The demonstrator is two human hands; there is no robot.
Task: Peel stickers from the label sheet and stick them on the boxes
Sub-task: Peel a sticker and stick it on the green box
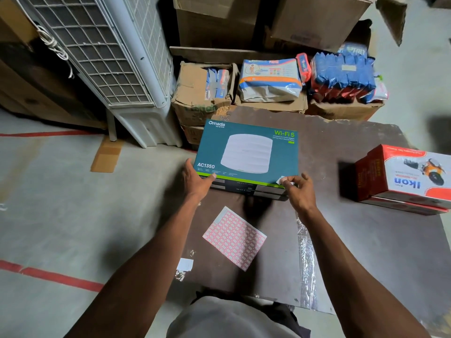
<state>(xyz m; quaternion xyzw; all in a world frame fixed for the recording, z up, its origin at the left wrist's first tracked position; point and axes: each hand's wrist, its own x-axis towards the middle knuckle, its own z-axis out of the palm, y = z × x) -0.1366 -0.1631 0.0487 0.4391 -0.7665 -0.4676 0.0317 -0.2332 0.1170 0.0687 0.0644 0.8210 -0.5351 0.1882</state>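
A teal Omada Wi-Fi box (247,152) lies flat on the dark brown table (353,240), stacked on another dark box. My left hand (197,181) grips its near left corner. My right hand (299,189) is at the near right corner, its fingertips pinching or pressing a small white sticker (283,179) against the box top. The label sheet (234,237), white with rows of red-bordered stickers, lies on the table between my forearms. A red and white Ikon box (402,176) sits on another box at the table's right edge.
A white air cooler (117,64) stands on the floor to the left. Worn cardboard cartons (195,93) with blue and red packets line up behind the table. A loose white paper scrap (185,264) lies near the table's front left corner. Red tape lines cross the grey floor.
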